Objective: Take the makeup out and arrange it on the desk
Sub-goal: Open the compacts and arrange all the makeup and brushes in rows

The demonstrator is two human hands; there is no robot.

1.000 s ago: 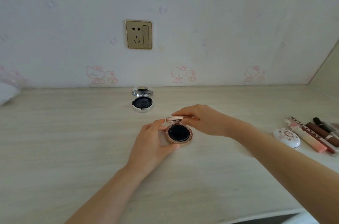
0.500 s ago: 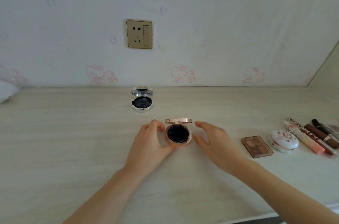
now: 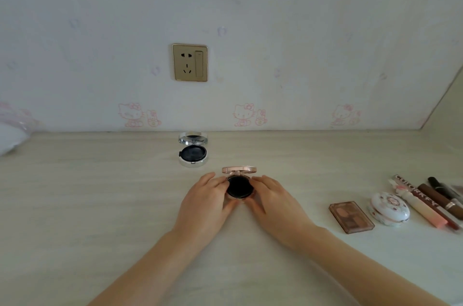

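You had the rose-gold compact (image 3: 240, 187) standing open in the middle of the desk (image 3: 100, 205), its lid tipped up at the far side and a black puff showing in the base. Your left hand (image 3: 204, 203) gripped its left side, with the fingers curled over the far-left rim and the thumb tucked against the near edge. Your right hand (image 3: 275, 205) cupped the right side in the same way, with the fingers bent round the rim and the thumb at the near-right edge. The compact's base sat on the desk between your two palms.

Farther back and a little to the left, apart from your hands, a silver compact (image 3: 193, 152) also lay open, with its mirror lid raised toward the wall. Well to the right lay a brown eyeshadow palette (image 3: 351, 216). Just beside that was a white round case (image 3: 389, 209) with a floral print, and beyond it several lip tubes (image 3: 423, 205) lay side by side. A gold wall socket (image 3: 189, 62) sat above the desk, and something white and soft (image 3: 10, 140) showed at the far left edge.
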